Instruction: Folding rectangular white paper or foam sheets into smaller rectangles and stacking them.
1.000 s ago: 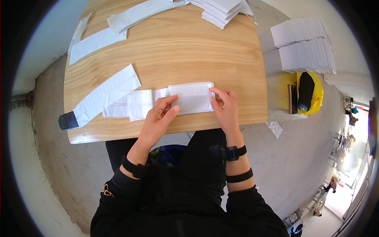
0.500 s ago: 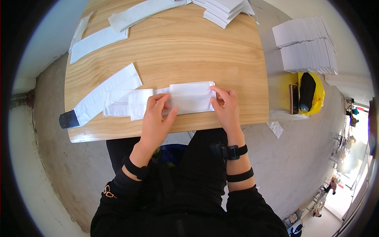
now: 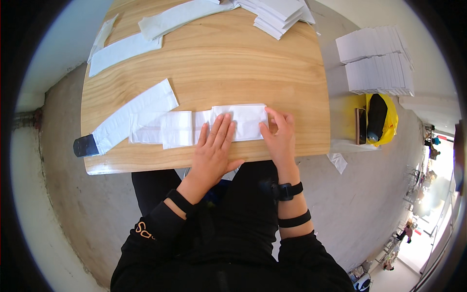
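Note:
A thin white film-like strip [image 3: 243, 131], with a folded, thicker-looking right part, lies near the table's front edge. My left hand [image 3: 212, 146] presses flat on it, fingers stretched out and the thumb apart. At the strip's right end, my right hand [image 3: 279, 134] touches the edge with index fingertip and thumb tip, which are spaced apart; its other fingers are curled. Leftward the strip runs into a translucent white folded piece [image 3: 177, 129]. That piece partly overlaps a slanted white strip [image 3: 138, 109], whose lower end meets a dark flat piece [image 3: 85, 146].
Several white strips [image 3: 126, 52] lie along the wooden table's [image 3: 243, 68] far left. White folded stacks [image 3: 277, 19] sit at its far edge, with more stacks [image 3: 377, 58] to the right. Beside those are a phone [image 3: 360, 126] and a yellow bag [image 3: 390, 119] with a dark bottle.
My left hand has moved right and flattened from curled fingers onto the strip. My right hand stays at the strip's right end, nearly unmoved. The whole view has shifted slightly.

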{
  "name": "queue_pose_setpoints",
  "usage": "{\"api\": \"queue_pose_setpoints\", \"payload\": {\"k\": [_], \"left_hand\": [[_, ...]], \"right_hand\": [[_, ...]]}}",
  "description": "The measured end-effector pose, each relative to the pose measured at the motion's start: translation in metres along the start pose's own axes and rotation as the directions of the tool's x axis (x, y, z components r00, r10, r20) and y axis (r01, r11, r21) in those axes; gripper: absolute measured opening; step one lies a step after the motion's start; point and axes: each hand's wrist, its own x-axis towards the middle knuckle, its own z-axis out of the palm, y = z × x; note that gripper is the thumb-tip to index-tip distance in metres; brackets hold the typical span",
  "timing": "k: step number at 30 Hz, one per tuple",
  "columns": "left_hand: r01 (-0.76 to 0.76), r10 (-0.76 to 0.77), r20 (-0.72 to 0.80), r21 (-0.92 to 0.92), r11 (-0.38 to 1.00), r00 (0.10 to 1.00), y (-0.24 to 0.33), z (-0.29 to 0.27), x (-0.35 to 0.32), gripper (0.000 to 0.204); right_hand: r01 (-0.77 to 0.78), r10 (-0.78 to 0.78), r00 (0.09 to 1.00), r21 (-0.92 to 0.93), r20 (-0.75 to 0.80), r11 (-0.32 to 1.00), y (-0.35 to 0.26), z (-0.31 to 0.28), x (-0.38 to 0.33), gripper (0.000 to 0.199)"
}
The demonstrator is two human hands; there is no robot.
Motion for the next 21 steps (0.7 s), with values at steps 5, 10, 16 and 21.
{"api": "queue_pose_setpoints", "payload": {"k": [5, 10, 16, 21], "left_hand": [[0.008, -0.008, -0.021, 0.010, 1.000, 1.000, -0.001, 0.002, 0.000, 0.098], [0.027, -0.024, -0.063, 0.036, 0.999, 0.998, -0.003, 0.001, -0.003, 0.095], [0.201, -0.222, -0.222, -0.116, 0.973, 0.949, -0.035, -0.035, -0.020, 0.066], [0.507, -0.445, -0.515, -0.022, 0.862, 0.733, -0.113, -0.063, -0.063, 0.050]], "right_hand": [[0.166, -0.188, 0.974, -0.168, -0.125, 0.972, -0.028, 0.012, -0.003, 0.028], [0.052, -0.064, 0.988, 0.089, 0.142, 0.995, -0.051, 0.031, -0.006, 0.024], [0.072, -0.064, 0.978, -0.035, 0.198, 0.997, -0.037, 0.035, -0.006, 0.027], [0.084, -0.091, 0.979, 0.049, 0.180, 0.995, -0.043, 0.033, -0.005, 0.025]]}}
